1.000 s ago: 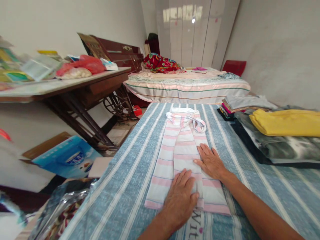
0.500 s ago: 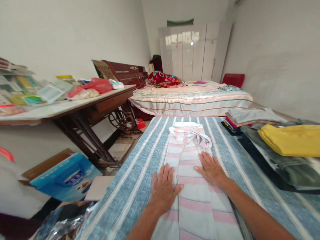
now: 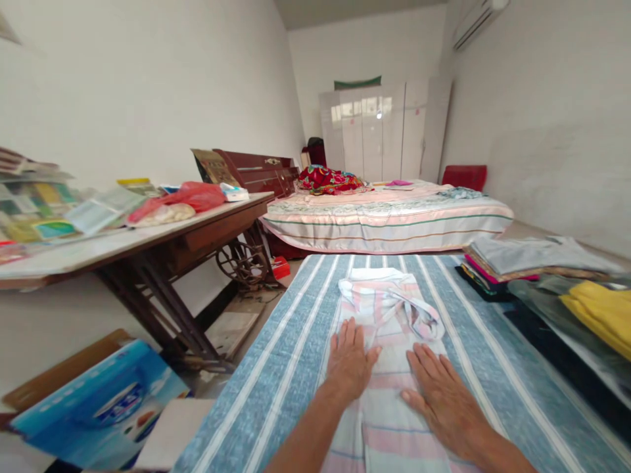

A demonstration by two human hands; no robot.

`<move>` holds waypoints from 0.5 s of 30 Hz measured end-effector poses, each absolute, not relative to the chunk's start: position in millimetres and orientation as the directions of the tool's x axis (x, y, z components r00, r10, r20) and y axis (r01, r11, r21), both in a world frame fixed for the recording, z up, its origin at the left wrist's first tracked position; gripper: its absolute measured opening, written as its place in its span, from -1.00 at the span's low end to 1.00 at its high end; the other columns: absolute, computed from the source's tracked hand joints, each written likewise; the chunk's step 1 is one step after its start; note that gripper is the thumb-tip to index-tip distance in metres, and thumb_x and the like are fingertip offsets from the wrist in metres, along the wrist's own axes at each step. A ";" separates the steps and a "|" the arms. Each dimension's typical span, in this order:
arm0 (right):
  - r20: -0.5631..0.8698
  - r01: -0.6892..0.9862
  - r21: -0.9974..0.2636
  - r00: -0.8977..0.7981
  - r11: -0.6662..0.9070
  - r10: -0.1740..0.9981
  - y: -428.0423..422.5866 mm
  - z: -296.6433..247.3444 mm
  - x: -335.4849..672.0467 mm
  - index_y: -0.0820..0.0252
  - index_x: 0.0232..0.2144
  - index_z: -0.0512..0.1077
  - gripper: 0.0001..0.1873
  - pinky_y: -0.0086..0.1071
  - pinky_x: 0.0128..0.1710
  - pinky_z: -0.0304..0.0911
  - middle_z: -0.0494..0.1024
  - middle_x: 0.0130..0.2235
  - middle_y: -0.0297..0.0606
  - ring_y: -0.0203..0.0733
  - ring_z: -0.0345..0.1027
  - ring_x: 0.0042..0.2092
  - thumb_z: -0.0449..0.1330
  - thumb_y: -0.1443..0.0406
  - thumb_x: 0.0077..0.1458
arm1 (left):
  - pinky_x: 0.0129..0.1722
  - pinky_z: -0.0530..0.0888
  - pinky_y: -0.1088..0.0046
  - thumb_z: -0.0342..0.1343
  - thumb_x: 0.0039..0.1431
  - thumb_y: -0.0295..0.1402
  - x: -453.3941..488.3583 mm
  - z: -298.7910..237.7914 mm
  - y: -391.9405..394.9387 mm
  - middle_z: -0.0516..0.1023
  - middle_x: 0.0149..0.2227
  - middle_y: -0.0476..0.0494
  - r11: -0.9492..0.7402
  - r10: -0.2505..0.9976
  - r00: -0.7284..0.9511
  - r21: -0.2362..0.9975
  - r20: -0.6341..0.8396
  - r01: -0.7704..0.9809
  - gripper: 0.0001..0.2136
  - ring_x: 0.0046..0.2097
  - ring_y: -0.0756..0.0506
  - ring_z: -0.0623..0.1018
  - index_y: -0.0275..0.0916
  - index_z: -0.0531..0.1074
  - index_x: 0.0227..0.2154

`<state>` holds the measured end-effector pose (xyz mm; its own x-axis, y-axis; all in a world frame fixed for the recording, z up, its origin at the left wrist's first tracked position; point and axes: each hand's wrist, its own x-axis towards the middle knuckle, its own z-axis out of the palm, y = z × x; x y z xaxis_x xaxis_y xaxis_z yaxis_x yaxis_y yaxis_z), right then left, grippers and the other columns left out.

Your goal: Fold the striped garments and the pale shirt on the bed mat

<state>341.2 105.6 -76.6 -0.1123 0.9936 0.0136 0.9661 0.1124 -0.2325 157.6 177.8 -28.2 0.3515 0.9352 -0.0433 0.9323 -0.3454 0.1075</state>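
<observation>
Your hands have slid up the striped trousers (image 3: 389, 315) — left hand (image 3: 351, 361) and right hand (image 3: 441, 397) flat, fingers spread, gripping nothing. They lie folded lengthwise on the blue bedspread (image 3: 276, 394) — no crosswise fold yet.

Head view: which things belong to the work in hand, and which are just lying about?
In hand: left hand, right hand, both flat on the pink-striped garment; blue striped bedspread under it.
Lying about: folded clothes stack, yellow cloth, red bag, blue box, far bed.
</observation>
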 end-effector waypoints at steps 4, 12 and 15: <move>0.022 0.959 -0.251 -0.127 0.129 0.992 109.9 -85.4 345.6 0.33 0.22 0.05 -0.18 0.06 0.23 -0.22 -0.09 0.27 -0.05 0.06 -0.26 0.29 -0.19 -0.14 0.13 | 0.23 -0.06 0.02 -0.35 0.21 0.07 158.9 -48.2 206.4 -0.13 0.31 -0.28 -0.389 0.918 0.394 0.081 -0.055 0.918 -0.30 0.32 -0.23 -0.12 -0.36 -0.03 0.25; 0.062 0.960 -0.249 -0.120 0.131 0.991 110.4 -94.4 349.1 0.32 0.21 0.09 -0.20 0.09 0.22 -0.17 -0.06 0.26 -0.05 0.08 -0.22 0.28 -0.13 -0.12 0.12 | 0.21 -0.03 -0.05 -0.36 0.21 0.08 155.2 -58.4 206.0 -0.06 0.30 -0.27 -0.401 0.916 0.399 0.088 0.042 0.912 -0.32 0.31 -0.26 -0.07 -0.31 0.04 0.24; 0.060 0.962 -0.245 -0.109 0.121 0.992 106.9 -90.1 349.4 0.30 0.22 0.08 -0.22 0.05 0.23 -0.20 -0.06 0.27 -0.08 0.04 -0.23 0.29 -0.16 -0.11 0.14 | 0.21 -0.01 -0.03 -0.36 0.22 0.07 156.9 -57.4 207.3 -0.06 0.30 -0.25 -0.399 0.917 0.397 0.071 0.043 0.914 -0.33 0.31 -0.26 -0.06 -0.30 0.05 0.23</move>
<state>349.4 106.9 -90.1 -0.1091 0.9922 0.0601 0.9619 0.1206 -0.2453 156.9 207.3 -57.4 0.3973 0.9167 0.0433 0.9140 -0.3995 0.0714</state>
